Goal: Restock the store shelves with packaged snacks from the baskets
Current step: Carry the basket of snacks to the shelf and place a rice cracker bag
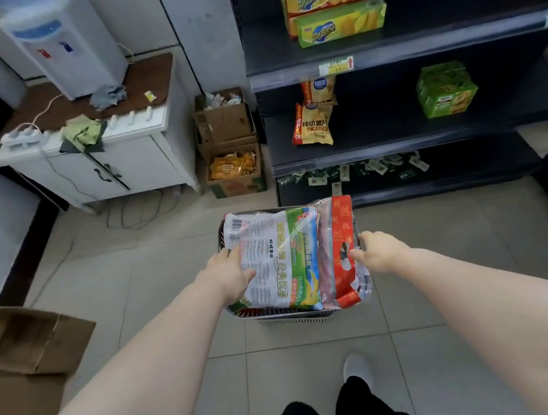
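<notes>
A wire basket (293, 318) hangs above the tiled floor between my two hands, packed with snack bags. On top lies a large white and green bag (282, 258), and beside it a red and clear bag (341, 250). My left hand (231, 274) grips the basket's left side, thumb over the white bag's edge. My right hand (373, 252) grips the right rim beside the red bag. The dark store shelves (402, 53) stand just beyond, holding yellow and green biscuit boxes (334, 3), yellow chip bags (312, 123) and a green box (446, 89).
Small packets (364, 168) lie scattered on the bottom shelf. Cardboard boxes (230, 143), one with orange packets, stand left of the shelves. A white cabinet (104, 159) carries a water dispenser (66, 43). An open cardboard box (23, 341) lies at the left. My feet are below.
</notes>
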